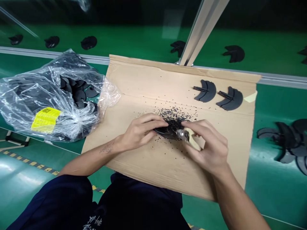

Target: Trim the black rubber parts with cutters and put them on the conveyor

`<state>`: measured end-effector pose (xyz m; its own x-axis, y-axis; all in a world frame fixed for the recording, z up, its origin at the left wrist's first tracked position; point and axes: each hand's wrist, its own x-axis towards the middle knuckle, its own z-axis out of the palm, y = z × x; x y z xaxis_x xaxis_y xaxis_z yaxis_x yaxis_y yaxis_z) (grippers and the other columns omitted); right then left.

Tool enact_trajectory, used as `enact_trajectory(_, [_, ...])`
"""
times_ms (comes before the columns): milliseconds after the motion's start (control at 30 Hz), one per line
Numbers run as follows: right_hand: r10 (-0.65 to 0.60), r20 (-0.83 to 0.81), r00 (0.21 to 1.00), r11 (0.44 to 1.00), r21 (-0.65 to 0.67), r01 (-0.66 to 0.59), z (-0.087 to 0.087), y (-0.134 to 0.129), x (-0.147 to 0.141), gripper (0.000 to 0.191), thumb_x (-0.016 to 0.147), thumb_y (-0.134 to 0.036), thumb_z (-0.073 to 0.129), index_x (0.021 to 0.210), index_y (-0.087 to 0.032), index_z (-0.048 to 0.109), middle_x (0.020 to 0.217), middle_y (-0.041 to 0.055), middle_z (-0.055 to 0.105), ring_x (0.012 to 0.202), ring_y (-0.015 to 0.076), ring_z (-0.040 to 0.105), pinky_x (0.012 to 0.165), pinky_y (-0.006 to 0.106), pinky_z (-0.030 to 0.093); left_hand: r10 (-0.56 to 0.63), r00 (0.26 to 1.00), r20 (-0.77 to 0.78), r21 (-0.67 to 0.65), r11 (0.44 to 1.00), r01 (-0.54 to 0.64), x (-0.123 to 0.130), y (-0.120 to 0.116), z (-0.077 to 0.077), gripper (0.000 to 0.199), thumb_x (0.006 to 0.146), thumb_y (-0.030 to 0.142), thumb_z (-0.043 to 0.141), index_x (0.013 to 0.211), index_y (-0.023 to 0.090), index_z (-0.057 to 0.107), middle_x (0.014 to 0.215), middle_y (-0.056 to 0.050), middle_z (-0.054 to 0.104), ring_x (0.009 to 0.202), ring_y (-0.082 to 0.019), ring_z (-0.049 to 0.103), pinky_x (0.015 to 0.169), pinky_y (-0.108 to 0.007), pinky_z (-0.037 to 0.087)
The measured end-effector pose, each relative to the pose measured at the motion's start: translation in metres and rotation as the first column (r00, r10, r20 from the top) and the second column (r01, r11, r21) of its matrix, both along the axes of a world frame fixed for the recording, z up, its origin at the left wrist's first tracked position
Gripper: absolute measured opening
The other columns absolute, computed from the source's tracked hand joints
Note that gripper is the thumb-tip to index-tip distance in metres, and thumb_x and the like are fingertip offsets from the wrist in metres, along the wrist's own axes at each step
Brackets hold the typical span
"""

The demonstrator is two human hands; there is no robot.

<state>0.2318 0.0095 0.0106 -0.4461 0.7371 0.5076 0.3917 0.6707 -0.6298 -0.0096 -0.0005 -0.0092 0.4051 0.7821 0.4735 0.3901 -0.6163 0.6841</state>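
My left hand [141,131] pinches a black moulded plastic part [164,133] at its edge, and most of the part is hidden under my fingers. My right hand [206,143] grips a small trimming tool [189,136] with a metal tip and a cream handle, its tip against the part. Black plastic crumbs [172,116] are scattered on the cardboard sheet [134,127] beneath both hands. Farther up the sheet lie two fan-shaped black parts [205,91] [230,99], side by side and apart from my hands.
To the left, a clear plastic bag [48,105] with a yellow label [45,119] holds several black parts. A heap of black parts [287,140] lies on the green bench [271,179] to the right. More parts sit beyond a metal rail [275,78].
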Motion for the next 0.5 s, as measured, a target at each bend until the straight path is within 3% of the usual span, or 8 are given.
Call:
enact_trajectory(67, [-0.065, 0.115, 0.991, 0.997, 0.055, 0.059, -0.0025, 0.0064, 0.0056, 0.035, 0.090, -0.013, 0.064, 0.124, -0.022, 0.065, 0.093, 0.0082, 0.071, 0.080, 0.0208, 0.065, 0.068, 0.035, 0.052, 0.005, 0.997, 0.073, -0.046, 0.999, -0.001, -0.0006, 0.0006, 0.0018, 0.037, 0.090, 0.003, 0.056, 0.120, 0.018, 0.070, 0.113, -0.009, 0.073, 0.107, -0.017, 0.070, 0.093, -0.032, 0.061])
enact_trajectory(200, [-0.069, 0.256, 0.964, 0.992, 0.123, 0.038, -0.0065, 0.0125, 0.0112, 0.028, 0.093, -0.018, 0.064, 0.121, -0.020, 0.067, 0.090, 0.0079, 0.071, 0.076, 0.0196, 0.061, 0.066, 0.033, 0.049, 0.002, 0.992, 0.128, -0.040, 0.999, 0.003, -0.0003, -0.0001, 0.0039, 0.034, 0.090, 0.006, 0.061, 0.120, 0.018, 0.070, 0.113, -0.009, 0.076, 0.109, -0.016, 0.072, 0.095, -0.032, 0.062])
enact_trajectory(500, [-0.063, 0.294, 0.954, 0.986, 0.168, 0.013, -0.0061, 0.0109, 0.0101, 0.028, 0.094, -0.021, 0.065, 0.122, -0.022, 0.066, 0.089, 0.0070, 0.072, 0.074, 0.0185, 0.061, 0.065, 0.033, 0.047, -0.002, 0.988, 0.151, -0.020, 1.000, 0.005, 0.0019, -0.0018, 0.0026, 0.031, 0.091, 0.007, 0.063, 0.119, 0.017, 0.072, 0.108, -0.008, 0.079, 0.103, -0.015, 0.075, 0.091, -0.030, 0.064])
